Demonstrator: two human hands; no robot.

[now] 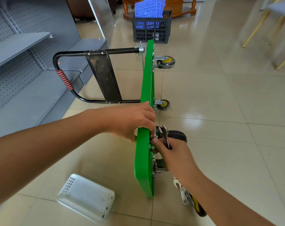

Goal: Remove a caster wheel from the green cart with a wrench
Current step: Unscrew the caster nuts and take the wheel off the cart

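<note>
From the head camera, the green cart (pixel 144 160) is standing on its long edge on the floor, deck upright, and that looks deliberate: tipped like this, the wheel side faces the right hand and the bolts are open to a tool. The left hand (pixel 132 120) is clamped over the top edge of the deck, fingers curled down the far side, bracing it, I'd say, so the cart won't rock or topple while force goes on. Just below and right of it, the right hand (pixel 167 148) is gripping the wrench (pixel 164 135) by its handle, jaws pointing up, sitting right against the mount of the black caster wheel (pixel 176 135). Whether the jaws are actually seated on a nut I can't tell; the fingers cover that spot. Beyond the hands, two yellow-hubbed casters (pixel 164 62) remain bolted to the deck, and the black folding handle (pixel 96 75) juts out on the left-hand side. Under the right forearm a loose caster (pixel 191 199) lies on the tiles, and another caster close to the wrist seems fixed to the deck. Near the left elbow sits a white plastic basket (pixel 86 197), handy, presumably, for parts. My read: the wheel is mid-loosening, not off yet.
</note>
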